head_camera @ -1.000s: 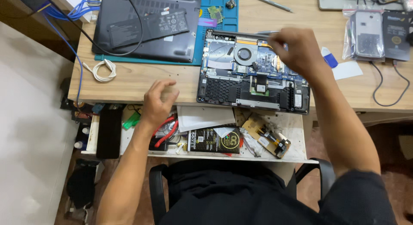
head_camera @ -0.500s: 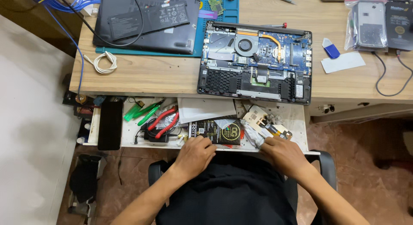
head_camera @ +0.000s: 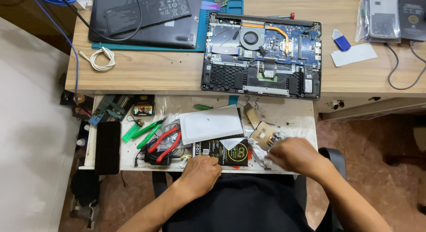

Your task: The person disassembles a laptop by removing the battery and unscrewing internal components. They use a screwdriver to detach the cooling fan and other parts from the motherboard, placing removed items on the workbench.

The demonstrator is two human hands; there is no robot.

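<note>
Tissue: a crumpled white tissue (head_camera: 259,153) lies at the front right of the pull-out tray (head_camera: 293,119), just under the desk edge.
Right hand: the right hand (head_camera: 293,155) covers the tissue, fingers curled down and closed on it.
Circuit board: a tan board (head_camera: 262,133) sits just behind the tissue, touching it.
Left hand: the left hand (head_camera: 200,169) rests at the tray's front lip, fingers bent loosely, fingertips on the black pack (head_camera: 224,152); I cannot tell whether it grips it.
Tray: a white envelope (head_camera: 211,124) lies behind the pack; red pliers (head_camera: 166,141) and green tools (head_camera: 144,131) lie to the left, and a black phone (head_camera: 108,145) at the far left.
Desk: an opened laptop (head_camera: 262,54) lies with its insides showing; a black cover (head_camera: 142,17) is beside it, and a white cable (head_camera: 103,59) is coiled near the left edge.
</note>
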